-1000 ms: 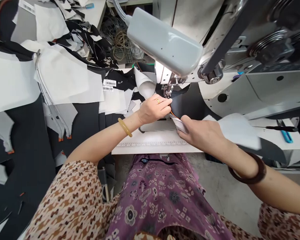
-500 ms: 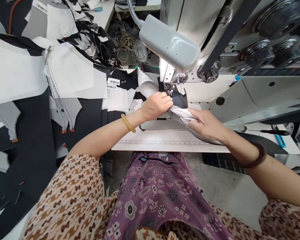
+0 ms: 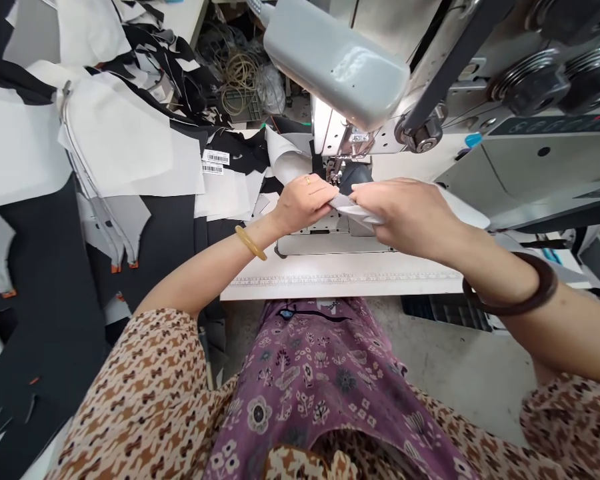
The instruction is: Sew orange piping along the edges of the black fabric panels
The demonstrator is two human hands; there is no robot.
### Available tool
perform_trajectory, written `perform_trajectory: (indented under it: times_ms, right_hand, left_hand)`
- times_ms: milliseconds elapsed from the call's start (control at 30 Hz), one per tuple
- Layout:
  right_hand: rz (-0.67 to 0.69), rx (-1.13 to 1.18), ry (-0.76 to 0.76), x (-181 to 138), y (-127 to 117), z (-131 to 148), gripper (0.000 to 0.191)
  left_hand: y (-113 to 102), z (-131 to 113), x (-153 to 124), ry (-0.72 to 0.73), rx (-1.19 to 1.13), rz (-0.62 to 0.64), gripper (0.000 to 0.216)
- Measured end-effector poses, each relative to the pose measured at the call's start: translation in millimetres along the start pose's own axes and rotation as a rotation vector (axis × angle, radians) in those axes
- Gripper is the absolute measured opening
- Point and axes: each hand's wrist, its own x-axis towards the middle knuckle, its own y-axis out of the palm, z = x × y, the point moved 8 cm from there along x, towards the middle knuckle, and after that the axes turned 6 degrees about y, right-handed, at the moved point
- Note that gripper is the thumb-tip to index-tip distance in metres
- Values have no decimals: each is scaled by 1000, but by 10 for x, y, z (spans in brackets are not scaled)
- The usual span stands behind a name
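Two bare hands are working close together, just in front of the shiny metal presser foot [image 3: 335,170] of a pale grey sewing machine [image 3: 520,163]. The left hand [image 3: 304,203], with a yellow bangle [image 3: 251,243] on its wrist, is pinching narrowly the near end of a soft, folded, whitish-grey piece of cloth [image 3: 354,209]. The right hand [image 3: 413,213], with a dark brown bangle [image 3: 537,293], is gripping the same cloth between thumb and fingers, so the piece is stretching between both hands. Dark smooth fabric [image 3: 356,175] is lying right behind them, beside the presser foot. A glossy grey lamp head [image 3: 337,60] is hanging above. Nearer to the person, a printed ruler scale [image 3: 340,279] is running along the white table edge. At left, large white flat pieces [image 3: 125,140] are resting upon black cloth [image 3: 170,247].
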Motion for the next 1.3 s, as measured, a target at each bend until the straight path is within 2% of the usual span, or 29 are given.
perform_trajectory:
  times_ms: [67,167,267,467,600,700,867,1133,1300]
  right_hand:
    - [46,-34,-42,13,66,129,18]
    - [30,-69,-154,-21,165,317,25]
    - [34,-72,-170,-52,260,301,26]
    - [69,-57,-105,-42,311,41,27]
    - [88,-70,-81,0,318,-30,23]
    - [114,-69,-42,50,300,-64,21]
    - [109,-69,34,145,185,-88,18]
    - [41,-97,130,250,-38,-215,14]
    - [31,-88,94,248,-90,-110,14]
  left_hand:
    - [-24,-28,-22,89,8,-18,22]
    - [-82,-125,-69,293,41,-36,19]
    - [-132,-187,-109,371,85,-79,17]
    - [-19,-172,-184,163,65,-141,19]
    - [107,-87,-228,29,-6,-138,17]
    - [120,-7,-226,-41,-14,-157,18]
    - [13,-18,-162,48,44,-227,19]
    - [13,23,-15,84,127,-98,25]
    - [26,41,-13,74,69,-60,26]
